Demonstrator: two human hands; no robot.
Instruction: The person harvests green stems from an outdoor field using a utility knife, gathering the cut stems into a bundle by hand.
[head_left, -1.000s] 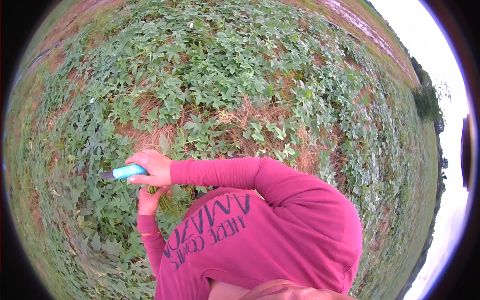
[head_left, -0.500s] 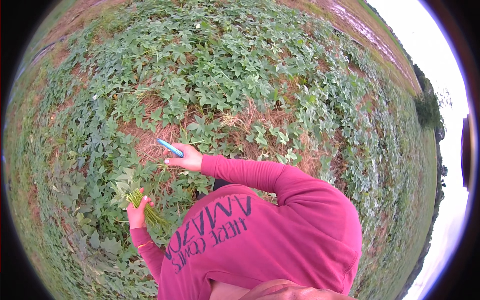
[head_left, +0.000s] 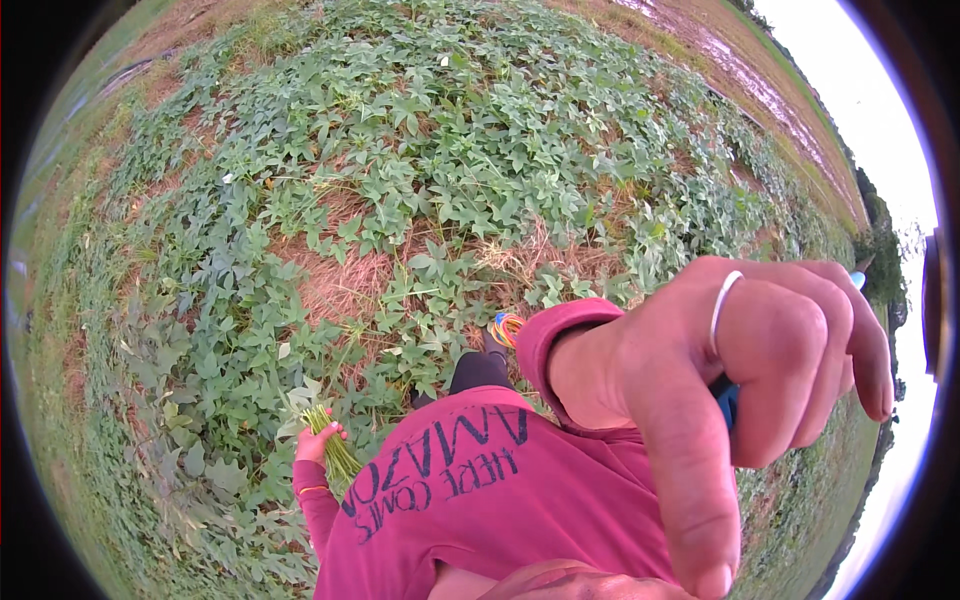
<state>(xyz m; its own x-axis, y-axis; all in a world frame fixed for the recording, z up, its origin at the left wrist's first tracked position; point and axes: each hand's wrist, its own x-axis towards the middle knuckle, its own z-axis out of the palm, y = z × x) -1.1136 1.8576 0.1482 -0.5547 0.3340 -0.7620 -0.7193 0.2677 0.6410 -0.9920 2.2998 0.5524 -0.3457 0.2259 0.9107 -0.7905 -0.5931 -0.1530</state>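
My left hand, at the lower left, is closed around a bunch of green leafy stems. Pale leaves stick out above the fist and the cut-looking stems hang below it. Large and close to the camera, my right hand is raised at the right with a light ring on one finger. Curled fingers hold a slim blue tool, mostly hidden; its light blue tip shows beyond the knuckles. I cannot make out its exact kind.
Low green vines cover the ground, with patches of dry straw between. Colourful loops like rubber bands show by my dark-clad leg. A wet muddy strip runs at the upper right, before trees.
My right hand has risen from over the plants to close before the camera at the right, still holding the blue tool. The left hand keeps its bunch, now slightly further right and lower.
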